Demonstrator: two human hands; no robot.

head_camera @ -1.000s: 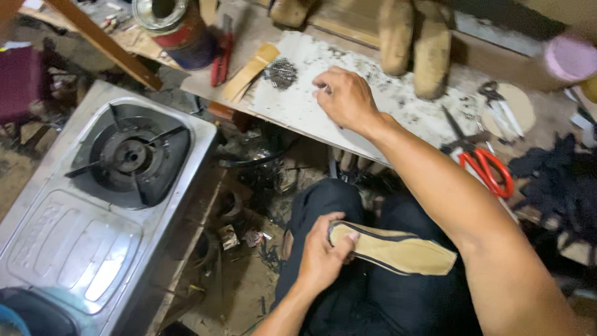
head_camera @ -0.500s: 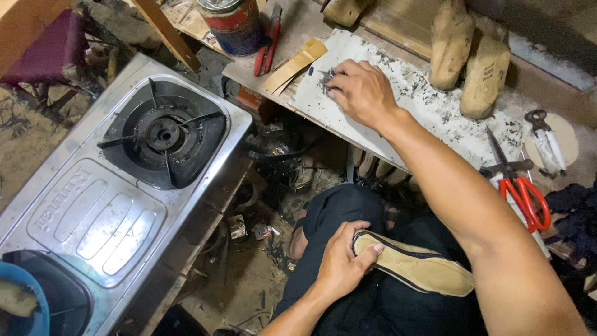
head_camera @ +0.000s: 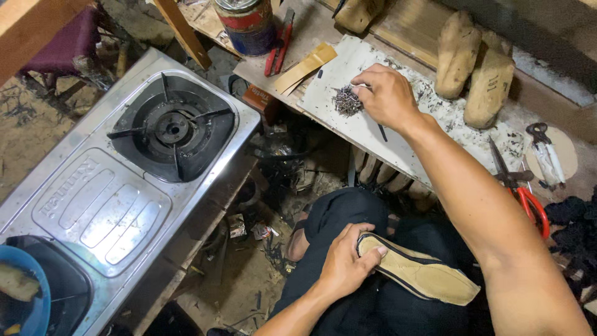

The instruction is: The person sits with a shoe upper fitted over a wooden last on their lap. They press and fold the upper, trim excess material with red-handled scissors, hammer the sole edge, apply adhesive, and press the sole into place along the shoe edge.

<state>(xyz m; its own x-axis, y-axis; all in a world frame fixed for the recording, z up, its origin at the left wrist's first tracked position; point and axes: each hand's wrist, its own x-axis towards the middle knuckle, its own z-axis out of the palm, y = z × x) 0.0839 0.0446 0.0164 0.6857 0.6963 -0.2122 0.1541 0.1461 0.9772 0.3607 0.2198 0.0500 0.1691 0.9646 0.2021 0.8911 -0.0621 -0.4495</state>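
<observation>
- Left hand (head_camera: 344, 264): at 6 o'clock of the view, over the lap in dark trousers; fingers wrapped around the heel end of a shoe sole, thumb lying along its upper edge
- Shoe sole (head_camera: 429, 274): tan, dark-rimmed, flat; resting on the lap, toe pointing toward 4 o'clock
- Right hand (head_camera: 388, 96): at 12 o'clock, arm stretched out over the surface; fingers bent down with the tips at a pile of small nails; whether any nail is pinched cannot be told
- Pile of small nails (head_camera: 346, 101): dark heap at 9 o'clock of the right hand, touching its fingertips, lying on a pale board
- Pale board (head_camera: 460, 146): flat, speckled with dark marks, laid on the surface (head_camera: 314, 28)
- Wooden shoe lasts (head_camera: 472, 68): two, at 2 o'clock of the right hand, beyond the board
- Red-handled scissors (head_camera: 519, 186): at 3 o'clock of the view, on the board's far end
- Tin can (head_camera: 247, 25): at 11 o'clock, with red-handled pliers (head_camera: 280, 43) just beside it
- Tan card strips (head_camera: 306, 67): between pliers and board
- Gas stove (head_camera: 118, 186): steel, at 9 o'clock, one burner bare
</observation>
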